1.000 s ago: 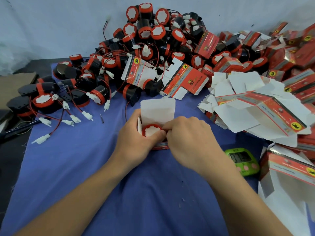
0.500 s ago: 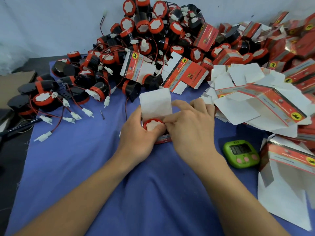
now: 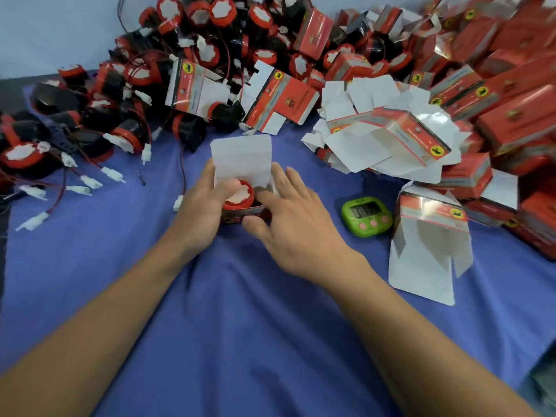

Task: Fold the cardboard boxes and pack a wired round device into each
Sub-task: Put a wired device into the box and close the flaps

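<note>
Inside open box (image 3: 240, 212), red-rimmed round device (image 3: 239, 196), left hand (image 3: 202, 206) holding

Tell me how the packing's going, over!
Left hand has a grip on the box; right hand open, fingers straight at its right side. Round device sits inside, top flap not yet closed. Green timer lies apart.

A packing workbench: heaped round devices (image 3: 210, 40), flat cartons (image 3: 376, 124), finished boxes (image 3: 517, 115) on blue cloth (image 3: 240, 326).
</note>
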`<state>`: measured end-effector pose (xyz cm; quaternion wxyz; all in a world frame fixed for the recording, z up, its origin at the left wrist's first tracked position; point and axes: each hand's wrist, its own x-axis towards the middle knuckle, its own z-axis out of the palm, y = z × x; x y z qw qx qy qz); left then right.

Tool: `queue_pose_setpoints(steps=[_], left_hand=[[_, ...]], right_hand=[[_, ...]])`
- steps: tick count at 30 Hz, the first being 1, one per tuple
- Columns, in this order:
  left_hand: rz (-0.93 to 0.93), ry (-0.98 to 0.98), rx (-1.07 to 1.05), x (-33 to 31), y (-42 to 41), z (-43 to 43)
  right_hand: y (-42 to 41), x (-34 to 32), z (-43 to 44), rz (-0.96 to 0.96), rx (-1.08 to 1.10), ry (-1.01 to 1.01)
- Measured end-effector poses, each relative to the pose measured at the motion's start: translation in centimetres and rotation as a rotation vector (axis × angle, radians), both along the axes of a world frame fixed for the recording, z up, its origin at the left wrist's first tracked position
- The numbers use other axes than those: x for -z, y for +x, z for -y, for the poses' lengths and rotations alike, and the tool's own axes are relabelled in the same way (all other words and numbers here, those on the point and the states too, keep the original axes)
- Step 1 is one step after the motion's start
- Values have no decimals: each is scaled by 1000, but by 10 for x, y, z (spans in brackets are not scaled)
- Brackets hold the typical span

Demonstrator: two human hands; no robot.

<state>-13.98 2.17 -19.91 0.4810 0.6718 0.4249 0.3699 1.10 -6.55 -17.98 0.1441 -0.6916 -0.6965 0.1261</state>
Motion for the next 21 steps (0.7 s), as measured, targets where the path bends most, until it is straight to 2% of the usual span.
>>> queue_pose_setpoints(steps=[3,6,8,11,12,14,16,19,21], left_hand=[[193,-96,74,-2,-3,-1],[200,-176,139,-2,-7,1],[67,-148,115,0,-8,0],[-328,98,14,1,1,0],[-377,122,-37,0,3,1],[-335,106,-91,1,4,1],[-294,92,-106,2,3,-1],[-271,68,-129,4,3,-4],[-265,58,-155,6,4,-4]], right_hand=[[9,6,-5,-208,11,15],[10,15,-12,-487,103,122],[5,20,-16,-485,133,239],[-1,22,-22,-406,127,293],[-2,22,-23,-387,121,295],[-4,22,-20,-425,163,333],[-3,18,-15,-650,282,383],[9,14,-16,-1172,454,375],[16,13,-18,-1440,494,326]])
